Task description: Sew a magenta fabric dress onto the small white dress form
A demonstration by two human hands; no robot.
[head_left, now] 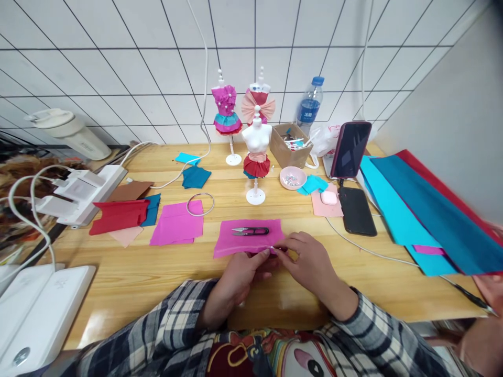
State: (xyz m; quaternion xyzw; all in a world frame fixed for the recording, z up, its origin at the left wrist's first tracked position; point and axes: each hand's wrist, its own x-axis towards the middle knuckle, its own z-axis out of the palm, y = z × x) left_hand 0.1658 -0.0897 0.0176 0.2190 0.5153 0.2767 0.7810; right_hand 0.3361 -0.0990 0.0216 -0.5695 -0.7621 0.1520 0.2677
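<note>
A magenta piece of fabric [228,236] lies on the table in front of me, its near edge lifted. My left hand [240,273] is closed on that edge, the thumb on top near the right corner. Beside it, touching the same corner, my right hand [308,257] is closed in a pinch. Something small and light shows between the fingertips, too tiny to name. Black-handled thread snips [259,231] rest on the fabric just beyond my hands. A white mini dress form [257,139] with a red skirt [257,166] stands farther back.
Two more dressed forms, one in a magenta top [225,101], stand behind. Right of them are a cardboard box [293,154], a bead bowl [293,183], a bottle [309,107] and phones [357,210]. Fabric pieces [178,222], a metal ring [200,213] and a power strip [92,191] lie left.
</note>
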